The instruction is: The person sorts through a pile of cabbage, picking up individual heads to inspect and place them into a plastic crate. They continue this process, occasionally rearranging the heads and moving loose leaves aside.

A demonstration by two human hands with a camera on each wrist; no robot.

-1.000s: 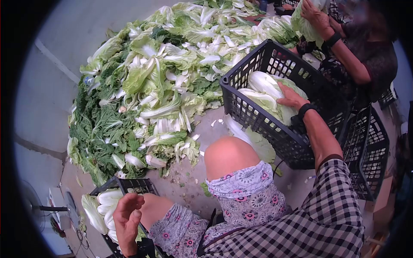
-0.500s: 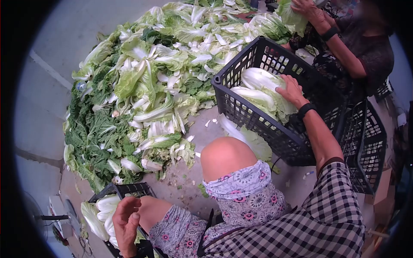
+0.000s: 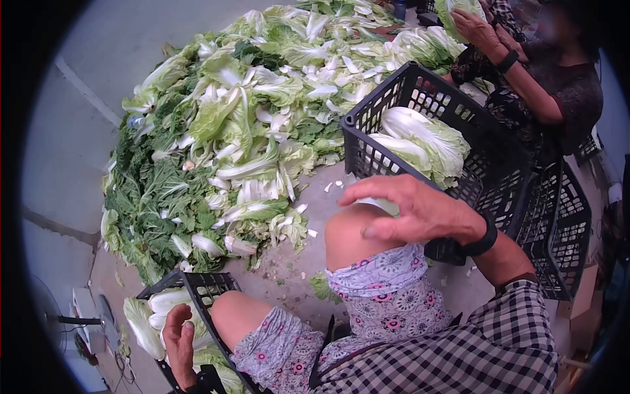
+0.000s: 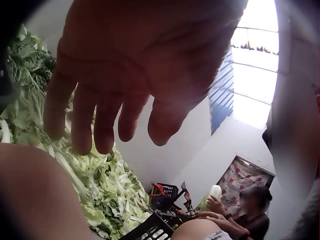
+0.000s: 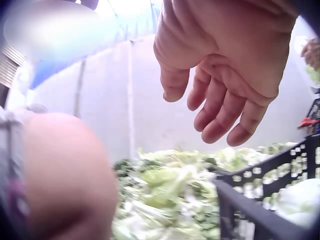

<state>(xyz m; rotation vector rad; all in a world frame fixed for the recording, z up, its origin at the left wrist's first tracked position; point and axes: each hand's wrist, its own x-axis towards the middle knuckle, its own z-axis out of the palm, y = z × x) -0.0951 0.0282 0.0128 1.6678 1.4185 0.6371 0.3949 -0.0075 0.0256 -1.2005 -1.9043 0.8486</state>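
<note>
Above the right knee, my right hand [image 3: 420,213] hangs in the air with fingers loosely bent and nothing in them; the right wrist view shows the same empty hand [image 5: 220,75]. Cabbages [image 3: 426,141] lie inside the black crate [image 3: 377,157] just beyond it. At the lower left, my left hand [image 3: 180,341] is raised over a second crate [image 3: 193,295] that holds whole cabbages [image 3: 141,325]. In the left wrist view the left hand's fingers [image 4: 102,120] hang apart, holding nothing.
A large heap of cabbage leaves [image 3: 223,144] spreads over the floor beyond the knees. At the upper right a person [image 3: 538,85] holds a cabbage [image 3: 453,16]. More black crates [image 3: 564,223] stand at the right, and a fan [image 3: 49,315] at the left edge.
My right hand has let go of the cabbage in the crate and moved back over the right knee. The cabbages stay in the crate. My left hand has shifted slightly left and down.
</note>
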